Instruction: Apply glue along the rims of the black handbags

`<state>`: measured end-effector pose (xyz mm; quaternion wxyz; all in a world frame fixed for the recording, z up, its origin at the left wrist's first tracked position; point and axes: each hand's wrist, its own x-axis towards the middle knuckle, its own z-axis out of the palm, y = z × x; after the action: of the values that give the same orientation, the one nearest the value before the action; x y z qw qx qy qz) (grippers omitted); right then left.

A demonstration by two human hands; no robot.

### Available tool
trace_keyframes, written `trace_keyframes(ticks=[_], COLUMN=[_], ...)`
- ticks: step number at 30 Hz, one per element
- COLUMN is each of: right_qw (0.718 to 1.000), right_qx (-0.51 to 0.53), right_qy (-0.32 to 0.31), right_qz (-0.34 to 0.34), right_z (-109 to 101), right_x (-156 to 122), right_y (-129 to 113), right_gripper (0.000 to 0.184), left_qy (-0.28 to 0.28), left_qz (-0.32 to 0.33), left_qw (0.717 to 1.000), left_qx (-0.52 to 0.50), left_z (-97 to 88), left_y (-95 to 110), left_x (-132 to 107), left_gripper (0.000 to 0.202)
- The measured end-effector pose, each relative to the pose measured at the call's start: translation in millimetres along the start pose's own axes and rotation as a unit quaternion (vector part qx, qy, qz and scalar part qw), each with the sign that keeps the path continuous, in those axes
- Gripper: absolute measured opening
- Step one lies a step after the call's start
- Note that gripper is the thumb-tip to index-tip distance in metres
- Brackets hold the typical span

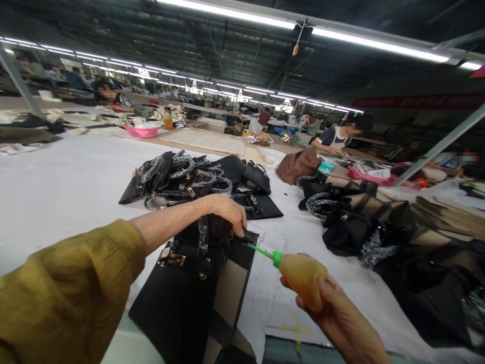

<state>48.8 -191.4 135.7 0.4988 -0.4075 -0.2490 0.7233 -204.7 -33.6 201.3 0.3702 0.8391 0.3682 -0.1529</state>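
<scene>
Two bare hands work over a smooth black leather handbag (182, 298) lying on the white cloth-covered table (56, 182): the left hand (225, 212) clamps down over the bag's top edge, by its plastic-wrapped handle and brass clasp. The right hand (341, 316) is wrapped around a soft amber squeeze bottle (301, 275) whose slim green nozzle points at that edge. More black bags (197, 179) are heaped farther back on the cloth.

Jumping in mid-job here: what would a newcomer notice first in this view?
First, the amber squeeze bottle with a green nozzle in the right hand, low centre-right, its tip aimed at the top edge of the black handbag that the left hand grips. Behind them, mid-table, lies a heap of black bags with plastic-wrapped handles.
</scene>
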Motion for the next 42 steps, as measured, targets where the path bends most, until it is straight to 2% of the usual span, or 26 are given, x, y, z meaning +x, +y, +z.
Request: trace_keyframes(ticks=[3, 11, 18, 22, 27, 31, 38, 42], right_qw=[1.000, 0.999, 0.994, 0.989, 0.971, 0.954, 0.959, 0.965], right_qx=[-0.005, -0.037, -0.098, -0.136, -0.216, -0.280, -0.279, -0.260], right_qy=[-0.008, 0.022, 0.048, 0.043, 0.061, 0.050, 0.002, 0.009], right_qz=[0.007, -0.007, -0.013, -0.034, -0.081, -0.090, -0.041, -0.034], right_z=[1, 1, -1, 9, 21, 21, 7, 8], right_x=[1, 1, -3, -5, -3, 0, 3, 1], right_y=[-2, -3, -20, -29, -37, -41, -36, -37], right_gripper=[0.054, 0.057, 0.067, 0.059, 0.046, 0.041, 0.045, 0.047], left_qy=[0.000, -0.008, -0.010, -0.025, -0.013, 0.001, -0.008, -0.008], left_qz=[-0.004, 0.003, 0.037, 0.061, 0.044, 0.045, 0.048, 0.043], left_qw=[1.000, 1.000, 0.999, 0.997, 0.997, 0.997, 0.996, 0.995], left_qx=[0.005, -0.019, -0.007, 0.024, 0.056, 0.057, 0.080, 0.090], left_z=[-0.5, 0.2, 0.1, -1.3, -1.0, -0.6, -0.4, 0.8], left_y=[2, 1, 0, -1, -3, 0, 5, 8], left_x=[-2, -3, -1, 5, 8, 5, -2, -5], left_gripper=[0.031, 0.029, 0.020, 0.018, 0.020, 0.017, 0.016, 0.017])
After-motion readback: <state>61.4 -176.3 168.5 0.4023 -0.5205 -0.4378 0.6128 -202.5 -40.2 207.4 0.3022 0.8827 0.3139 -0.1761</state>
